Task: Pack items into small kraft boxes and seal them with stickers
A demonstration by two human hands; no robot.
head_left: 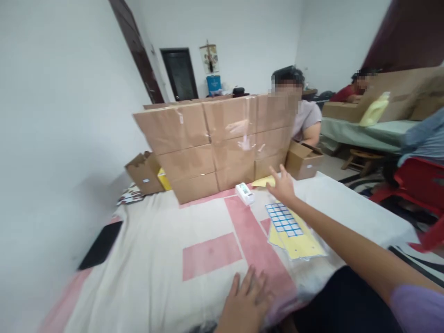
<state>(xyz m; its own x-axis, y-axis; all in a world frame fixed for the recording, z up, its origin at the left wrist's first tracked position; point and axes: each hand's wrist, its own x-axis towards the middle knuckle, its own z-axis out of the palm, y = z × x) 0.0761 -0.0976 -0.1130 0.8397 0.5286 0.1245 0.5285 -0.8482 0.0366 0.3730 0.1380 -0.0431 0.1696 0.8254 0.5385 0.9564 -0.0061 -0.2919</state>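
My left hand [247,296] lies flat on the pink and white cloth near the front edge, fingers spread and nothing in it. Reaching forward, my right hand [282,185] is open with its fingers apart, above or beside a yellow sheet [262,182] at the foot of the cardboard wall; whether it touches the sheet I cannot tell. Left of that hand sits a small white device with a screen [245,194]. Below my right forearm lie yellow sheets in clear plastic [301,245], with a blue-lined grid sheet [283,219] on top.
A cardboard partition [208,148] stands across the table. Open cardboard boxes stand at its left [145,173] and right [303,162]. A black flat object [100,245] lies at the left edge. One person sits behind the partition, others farther right near a red chair [419,189].
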